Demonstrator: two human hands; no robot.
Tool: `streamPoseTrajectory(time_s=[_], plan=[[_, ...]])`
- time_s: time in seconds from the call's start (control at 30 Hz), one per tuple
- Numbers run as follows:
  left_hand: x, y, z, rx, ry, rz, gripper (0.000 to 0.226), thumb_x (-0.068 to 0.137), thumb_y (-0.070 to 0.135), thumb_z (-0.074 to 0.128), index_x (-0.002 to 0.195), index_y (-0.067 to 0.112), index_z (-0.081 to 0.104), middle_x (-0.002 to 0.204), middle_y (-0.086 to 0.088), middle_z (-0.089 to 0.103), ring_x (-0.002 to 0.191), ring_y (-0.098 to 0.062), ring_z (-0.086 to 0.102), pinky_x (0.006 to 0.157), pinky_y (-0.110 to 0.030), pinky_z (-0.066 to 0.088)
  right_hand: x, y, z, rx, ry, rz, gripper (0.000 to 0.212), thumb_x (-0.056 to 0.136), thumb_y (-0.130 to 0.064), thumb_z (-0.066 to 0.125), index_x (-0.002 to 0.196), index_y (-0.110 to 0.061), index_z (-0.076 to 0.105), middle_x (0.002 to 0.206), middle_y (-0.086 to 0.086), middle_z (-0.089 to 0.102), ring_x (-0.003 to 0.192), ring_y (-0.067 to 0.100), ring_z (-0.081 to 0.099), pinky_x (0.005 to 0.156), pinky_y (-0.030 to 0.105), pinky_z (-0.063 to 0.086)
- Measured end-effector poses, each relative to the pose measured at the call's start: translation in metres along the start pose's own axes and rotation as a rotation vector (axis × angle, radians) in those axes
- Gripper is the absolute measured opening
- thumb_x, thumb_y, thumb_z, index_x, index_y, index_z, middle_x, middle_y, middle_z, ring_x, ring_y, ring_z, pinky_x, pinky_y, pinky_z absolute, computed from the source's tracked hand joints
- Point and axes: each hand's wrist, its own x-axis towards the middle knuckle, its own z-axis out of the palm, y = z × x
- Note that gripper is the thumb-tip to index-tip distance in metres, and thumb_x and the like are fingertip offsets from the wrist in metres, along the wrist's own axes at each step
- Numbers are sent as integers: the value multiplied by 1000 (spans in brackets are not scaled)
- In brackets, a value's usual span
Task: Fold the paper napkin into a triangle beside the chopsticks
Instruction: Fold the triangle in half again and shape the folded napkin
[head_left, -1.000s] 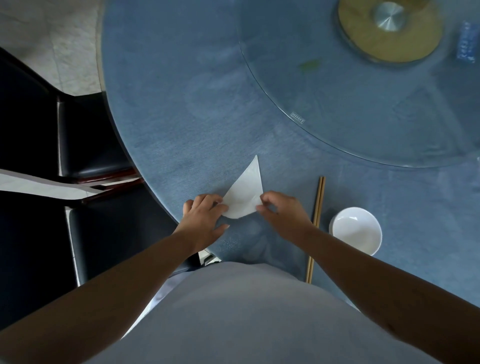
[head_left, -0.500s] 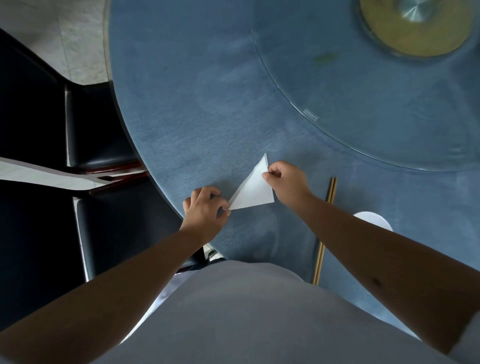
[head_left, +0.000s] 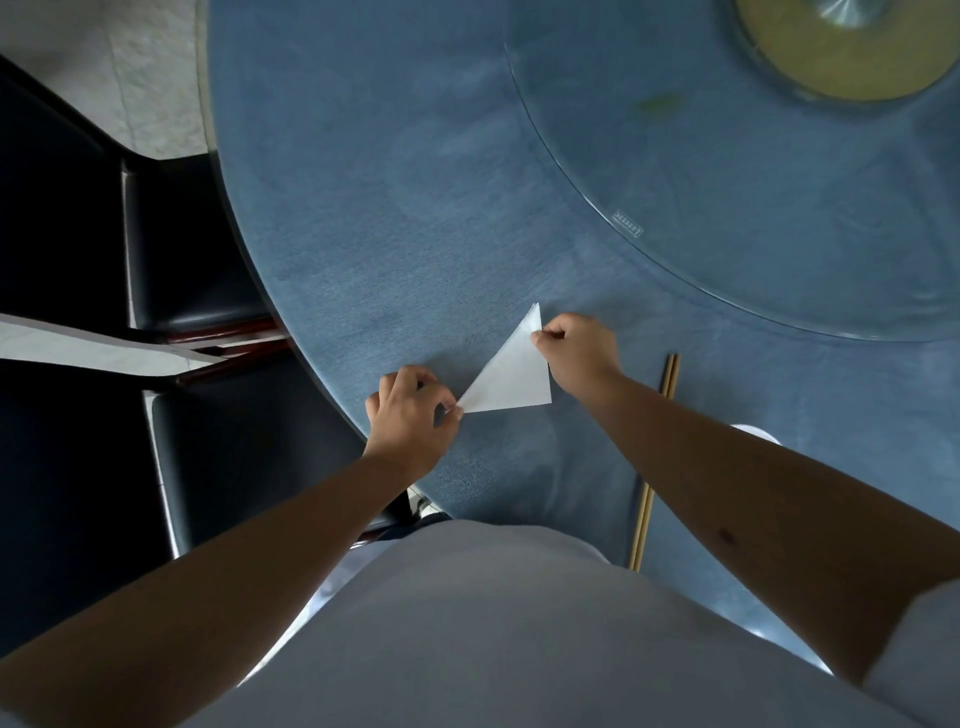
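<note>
Chairs (head_left: 208, 270) with black seats stand at the left, pushed close to the rim of the round table (head_left: 415, 182), which is covered in blue cloth. Just inside that rim the left hand (head_left: 410, 415) has its thumb and fingers pinched together on the near-left corner of the paper napkin (head_left: 511, 376). The napkin is already a white triangle lying on the cloth, its far tip pointing away from the person. The right hand (head_left: 579, 351) is closed on the napkin's right edge near that far tip. To the right, apart from the napkin, the chopsticks (head_left: 652, 462) lie side by side, running toward the person; the right forearm crosses over their middle and hides it. A sliver of a white bowl (head_left: 756, 432) shows just past that forearm. A glass turntable (head_left: 727, 234) fills the far right. Half a second ago the scene was nearly the same, with both hands at the same corners; a second ago the right hand was lower, at the near corner, and the bowl was fully in view.
</note>
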Motion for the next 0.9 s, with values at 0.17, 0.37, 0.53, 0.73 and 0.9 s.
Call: streamPoseTrajectory(time_s=[0.17, 0.37, 0.53, 0.73, 0.9], plan=[[3, 1, 0, 4, -15, -16, 11, 81, 35, 70, 84, 25, 68, 107, 5, 49, 106, -20, 39, 89, -35, 24, 3, -1, 1, -39, 11, 3, 20, 85, -34, 64, 72, -19, 61, 68, -7, 59, 69, 14, 54, 56, 25, 31], [4, 0, -1, -17, -4, -19, 14, 80, 39, 71, 79, 26, 67, 101, 11, 44, 102, -16, 37, 87, -35, 23, 2, -3, 1, -50, 30, 21, 20, 84, -37, 65, 70, -23, 60, 65, -11, 56, 64, 10, 51, 48, 19, 30], [5, -3, 0, 2, -9, 7, 13, 82, 36, 70, 79, 24, 66, 103, 8, 48, 103, -19, 40, 87, -36, 26, 2, -4, 2, -60, 40, 22, 24, 83, -38, 65, 67, -23, 57, 63, -11, 56, 64, 10, 51, 48, 20, 30], [6, -6, -1, 17, -24, 9, 12, 80, 34, 72, 83, 25, 66, 103, 9, 47, 105, -21, 41, 87, -36, 27, 1, -4, 2, -79, 52, 10, 28, 83, -38, 66, 64, -23, 52, 65, -8, 57, 64, 12, 51, 47, 22, 29], [2, -5, -2, 64, -54, 48, 33, 79, 39, 69, 108, 25, 61, 116, 3, 49, 112, -22, 39, 93, -38, 30, -2, -4, 0, -19, 103, -7, 32, 85, -38, 64, 65, -15, 53, 59, -9, 51, 60, 12, 48, 47, 20, 29]])
